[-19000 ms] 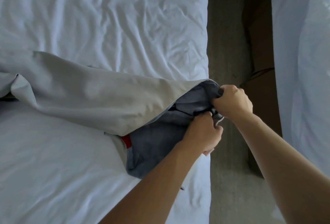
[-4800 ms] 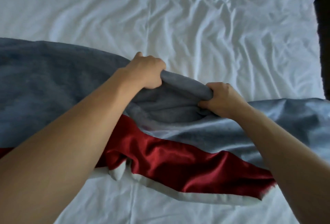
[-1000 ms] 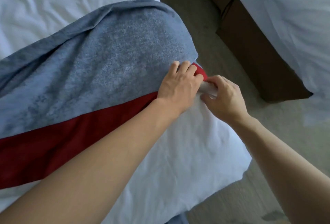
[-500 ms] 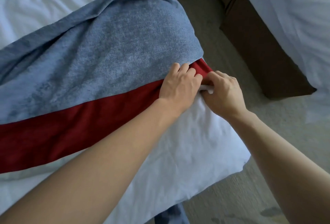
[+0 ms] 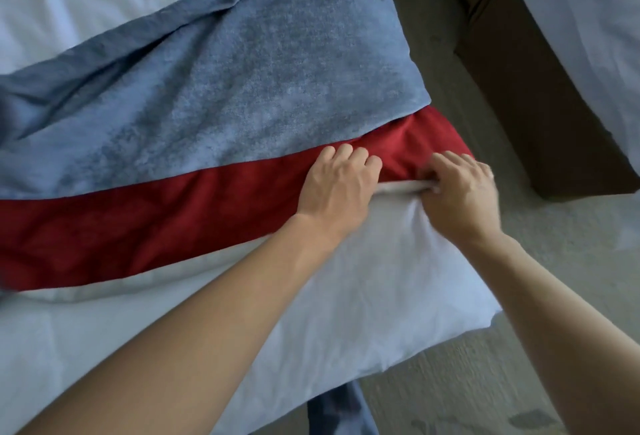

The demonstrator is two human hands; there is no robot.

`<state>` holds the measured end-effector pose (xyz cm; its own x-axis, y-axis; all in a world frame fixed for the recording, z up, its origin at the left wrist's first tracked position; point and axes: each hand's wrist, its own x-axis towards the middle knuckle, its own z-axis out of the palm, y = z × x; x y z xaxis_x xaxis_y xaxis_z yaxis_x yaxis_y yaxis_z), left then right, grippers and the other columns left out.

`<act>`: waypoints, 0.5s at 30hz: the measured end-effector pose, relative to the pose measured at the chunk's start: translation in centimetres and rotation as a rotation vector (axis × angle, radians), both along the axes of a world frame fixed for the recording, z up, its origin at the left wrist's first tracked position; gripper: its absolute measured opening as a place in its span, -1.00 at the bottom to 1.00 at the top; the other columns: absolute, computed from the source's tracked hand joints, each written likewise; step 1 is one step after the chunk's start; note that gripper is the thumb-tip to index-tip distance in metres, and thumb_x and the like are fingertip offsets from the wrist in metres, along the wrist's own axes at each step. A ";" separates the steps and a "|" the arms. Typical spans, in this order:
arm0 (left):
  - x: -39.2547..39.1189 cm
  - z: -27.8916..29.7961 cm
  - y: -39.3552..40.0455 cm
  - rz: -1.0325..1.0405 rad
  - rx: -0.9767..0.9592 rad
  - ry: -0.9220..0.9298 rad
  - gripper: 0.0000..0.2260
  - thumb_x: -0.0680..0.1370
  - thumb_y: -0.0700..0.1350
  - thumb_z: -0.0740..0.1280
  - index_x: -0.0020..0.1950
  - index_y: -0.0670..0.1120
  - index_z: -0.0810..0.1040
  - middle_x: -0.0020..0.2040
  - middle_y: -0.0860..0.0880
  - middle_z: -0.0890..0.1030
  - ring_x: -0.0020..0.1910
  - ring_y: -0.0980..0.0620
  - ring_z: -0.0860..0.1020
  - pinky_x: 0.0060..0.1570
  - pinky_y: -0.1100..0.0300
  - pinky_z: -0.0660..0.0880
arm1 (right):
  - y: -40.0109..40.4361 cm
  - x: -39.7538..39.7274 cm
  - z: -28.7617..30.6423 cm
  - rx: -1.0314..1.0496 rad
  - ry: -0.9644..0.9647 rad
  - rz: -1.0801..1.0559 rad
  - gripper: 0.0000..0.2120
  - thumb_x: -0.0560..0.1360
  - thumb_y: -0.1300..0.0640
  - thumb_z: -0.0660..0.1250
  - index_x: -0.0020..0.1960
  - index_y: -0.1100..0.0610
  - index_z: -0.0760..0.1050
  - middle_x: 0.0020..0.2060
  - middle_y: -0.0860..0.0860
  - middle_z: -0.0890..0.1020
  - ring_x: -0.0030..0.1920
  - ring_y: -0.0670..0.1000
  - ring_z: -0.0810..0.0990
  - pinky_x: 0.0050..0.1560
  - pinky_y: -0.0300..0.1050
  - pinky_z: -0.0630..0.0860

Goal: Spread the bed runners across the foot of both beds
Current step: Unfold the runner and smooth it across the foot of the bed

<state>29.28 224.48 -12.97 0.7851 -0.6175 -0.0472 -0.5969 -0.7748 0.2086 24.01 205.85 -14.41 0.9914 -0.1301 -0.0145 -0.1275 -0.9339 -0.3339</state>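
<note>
Runner (image 5: pixel 214 115) slid lower; left hand (image 5: pixel 337 185) flattens the red band, right hand (image 5: pixel 460 192) pinches its pale edge at centre right — first bed nearly dressed.

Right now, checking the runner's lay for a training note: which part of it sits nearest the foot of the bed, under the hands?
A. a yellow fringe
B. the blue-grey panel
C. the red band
C: the red band runs along the near side of the runner, and the left hand rests on it.
</note>
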 end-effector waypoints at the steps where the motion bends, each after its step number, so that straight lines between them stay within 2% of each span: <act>1: -0.3 0.0 0.9 0.019 0.014 0.019 -0.79 0.44 -0.28 0.18 -0.06 -0.01 0.46 -0.12 0.00 0.53 -0.06 -0.07 0.49 -0.06 0.08 0.29 | -1.0 -1.1 0.1 -0.033 0.001 -0.031 -0.76 0.18 0.21 0.22 -0.18 0.09 0.52 -0.28 0.02 0.56 -0.17 0.23 0.54 -0.06 0.05 0.38; 4: -1.9 -0.4 2.6 0.089 -0.008 0.083 -0.78 0.45 -0.29 0.17 -0.03 -0.01 0.46 -0.11 0.01 0.54 -0.06 -0.07 0.50 -0.07 0.08 0.31 | -0.5 -2.1 0.4 -0.085 -0.021 -0.037 -0.72 0.18 0.20 0.22 -0.13 0.11 0.54 -0.24 0.05 0.55 -0.13 0.21 0.52 -0.01 0.05 0.38; 6: -3.8 -0.1 2.5 0.105 -0.054 0.136 -0.82 0.46 -0.27 0.25 -0.04 -0.02 0.48 -0.14 0.01 0.55 -0.10 -0.07 0.54 -0.13 0.07 0.39 | 2.1 -1.6 0.6 -0.048 -0.031 0.062 -0.71 0.18 0.22 0.25 -0.12 0.10 0.55 -0.24 0.03 0.54 -0.14 0.15 0.49 -0.01 0.04 0.37; 9: -6.0 0.1 2.9 0.123 -0.091 0.158 -0.86 0.44 -0.24 0.36 -0.09 -0.02 0.50 -0.19 0.01 0.54 -0.16 -0.06 0.56 -0.24 0.08 0.44 | 3.9 -2.2 0.5 -0.009 -0.017 0.132 -0.78 0.21 0.26 0.24 -0.17 0.13 0.55 -0.28 0.01 0.55 -0.20 0.17 0.49 -0.03 0.06 0.40; 12: -6.4 -0.2 5.3 0.178 -0.083 0.214 -0.88 0.46 -0.22 0.33 -0.08 -0.02 0.48 -0.14 0.00 0.55 -0.11 -0.06 0.54 -0.19 0.06 0.45 | 2.0 -4.3 0.5 -0.104 0.025 0.076 -0.75 0.22 0.23 0.22 -0.15 0.14 0.57 -0.27 0.02 0.56 -0.18 0.23 0.52 -0.04 0.11 0.41; 15: -7.1 0.0 6.2 0.213 -0.085 0.229 -0.85 0.46 -0.24 0.28 -0.02 -0.03 0.49 -0.09 -0.02 0.56 -0.07 -0.08 0.54 -0.14 0.05 0.44 | 3.1 -4.2 1.2 -0.129 0.036 0.107 -0.70 0.18 0.30 0.35 -0.09 0.14 0.57 -0.22 0.02 0.54 -0.13 0.23 0.54 0.02 0.11 0.41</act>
<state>22.14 230.64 -12.98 0.8721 -0.4498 -0.1928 -0.3532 -0.8512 0.3882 19.80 208.92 -13.17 0.9988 -0.0272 -0.0398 -0.0349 -0.9777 -0.2070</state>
